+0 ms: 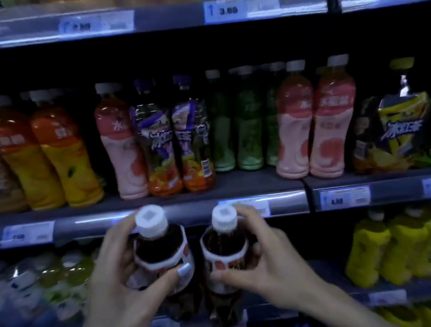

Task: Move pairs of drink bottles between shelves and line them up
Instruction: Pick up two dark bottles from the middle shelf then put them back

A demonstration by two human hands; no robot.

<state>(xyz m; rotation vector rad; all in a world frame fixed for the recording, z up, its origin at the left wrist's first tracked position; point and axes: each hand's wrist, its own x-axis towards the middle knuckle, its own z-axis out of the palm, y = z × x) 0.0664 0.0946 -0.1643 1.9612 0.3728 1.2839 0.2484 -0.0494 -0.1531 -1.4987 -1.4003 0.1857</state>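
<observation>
I hold two dark drink bottles with white caps and white-and-red labels, side by side in front of the lower shelf. My left hand (120, 277) grips the left dark bottle (162, 248) around its shoulder. My right hand (267, 261) grips the right dark bottle (224, 245) the same way. Both bottles stand upright, their caps level with the price rail (82, 225) of the middle shelf. On that shelf, behind two purple-capped tea bottles (174, 138), lies a bare strip in front of set-back green bottles (234, 124).
The middle shelf carries orange bottles (48, 154) at left, pink bottles (314, 123) at right and yellow and green tea bottles (407, 122) far right. The lower shelf holds yellow bottles (398, 245) at right and pale bottles (30, 284) at left.
</observation>
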